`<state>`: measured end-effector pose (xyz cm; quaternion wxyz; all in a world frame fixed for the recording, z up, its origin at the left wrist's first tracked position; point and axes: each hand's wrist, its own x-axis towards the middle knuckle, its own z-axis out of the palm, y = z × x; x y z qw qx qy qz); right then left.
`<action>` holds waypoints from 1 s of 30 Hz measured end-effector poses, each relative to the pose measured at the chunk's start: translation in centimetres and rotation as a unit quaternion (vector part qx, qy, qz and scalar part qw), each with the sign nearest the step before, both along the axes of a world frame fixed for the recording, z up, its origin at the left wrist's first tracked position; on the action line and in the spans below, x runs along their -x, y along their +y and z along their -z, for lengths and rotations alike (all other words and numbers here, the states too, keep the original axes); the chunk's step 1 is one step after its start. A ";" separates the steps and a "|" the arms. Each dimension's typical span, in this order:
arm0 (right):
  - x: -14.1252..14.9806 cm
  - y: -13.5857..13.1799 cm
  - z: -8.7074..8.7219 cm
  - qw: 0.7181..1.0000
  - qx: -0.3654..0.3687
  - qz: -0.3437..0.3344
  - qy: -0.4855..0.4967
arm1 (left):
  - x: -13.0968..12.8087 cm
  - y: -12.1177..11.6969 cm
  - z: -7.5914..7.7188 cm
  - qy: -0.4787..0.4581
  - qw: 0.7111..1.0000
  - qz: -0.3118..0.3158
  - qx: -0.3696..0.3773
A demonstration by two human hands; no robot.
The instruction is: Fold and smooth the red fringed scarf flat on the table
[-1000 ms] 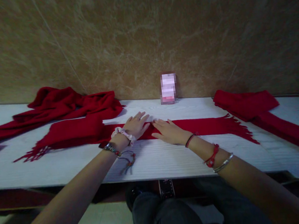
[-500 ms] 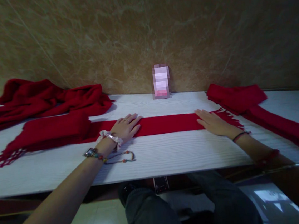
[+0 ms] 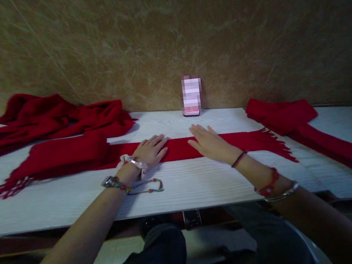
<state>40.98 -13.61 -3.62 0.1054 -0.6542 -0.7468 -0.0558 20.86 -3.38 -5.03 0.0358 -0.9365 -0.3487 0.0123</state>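
A red fringed scarf (image 3: 178, 149) lies as a flat narrow strip across the white tabletop. My left hand (image 3: 151, 151) rests flat on it, left of the middle, fingers stretched out to the right. Over the same strip is my right hand (image 3: 210, 143), palm down with fingers spread; whether it presses or hovers I cannot tell. Between the two hands a short stretch of the strip shows. To the left a thick folded red bundle (image 3: 70, 154) with fringe sits on the strip's end. The right fringe (image 3: 280, 143) fans out on the table.
A crumpled red scarf (image 3: 66, 119) lies at the back left, another red scarf (image 3: 288, 117) at the right. A phone with a blurred screen (image 3: 192, 96) leans against the marbled wall (image 3: 152, 37). The white table's (image 3: 201, 184) front edge is close to my legs.
My right hand has moved left along the strip, from near its right fringe to close by my left hand. The right fringe now shows fully. My left hand stays in place.
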 end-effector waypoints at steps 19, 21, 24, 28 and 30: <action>-16.7 -6.8 4.5 0.991 -0.022 0.132 -0.011 | 0.1 0.2 0.1 -0.025 1.000 0.005 0.002; -17.6 -7.4 4.1 0.990 -0.022 0.139 -0.011 | 0.2 0.3 0.2 -0.024 1.000 0.004 0.001; -16.9 -7.6 2.6 0.992 -0.008 0.129 -0.010 | 0.3 0.3 0.1 -0.033 0.999 0.014 -0.013; -13.6 -6.6 0.3 0.998 0.046 0.049 0.016 | -1.4 -0.3 -0.3 -0.063 0.994 0.083 -0.031; -12.0 -5.7 -0.5 0.995 0.094 0.002 0.025 | -3.4 -0.9 -0.5 -0.070 0.988 0.136 -0.018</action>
